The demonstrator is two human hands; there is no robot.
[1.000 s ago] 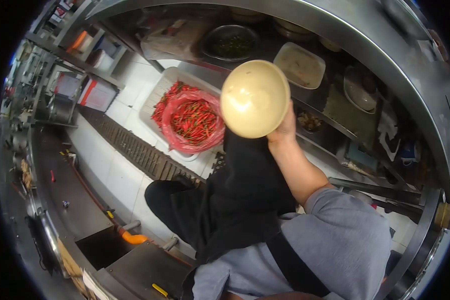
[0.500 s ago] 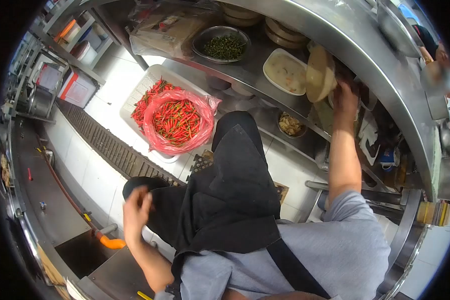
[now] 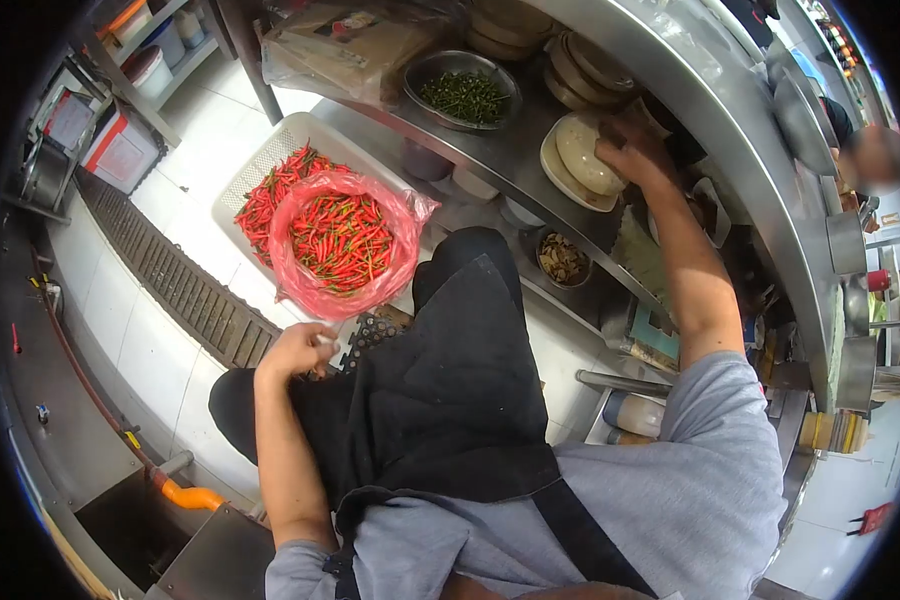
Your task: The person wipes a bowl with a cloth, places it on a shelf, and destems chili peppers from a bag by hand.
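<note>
My right hand point(image 3: 630, 152) grips a cream-coloured ceramic lid point(image 3: 582, 160) at its far side. The lid lies over a white tub point(image 3: 560, 185) on the steel shelf and covers most of its opening. My left hand point(image 3: 298, 352) is above my left knee with its fingers curled in; what they hold, if anything, is hidden. Beside it, red chillies point(image 3: 340, 240) fill a pink plastic bag point(image 3: 295, 280) that stands in a white perforated basket point(image 3: 232, 215), with more chillies loose around it.
An oval metal bowl of green chillies point(image 3: 462, 95) and stacked clay pots point(image 3: 580, 70) share the shelf. Below is a small bowl of pale brown pieces point(image 3: 562, 258). A floor drain grate point(image 3: 170, 260) runs at left. Someone stands beyond the counter at right.
My right hand has brought the lid left and down from a tilted position onto the white tub. My left hand has moved slightly right and up, towards the basket.
</note>
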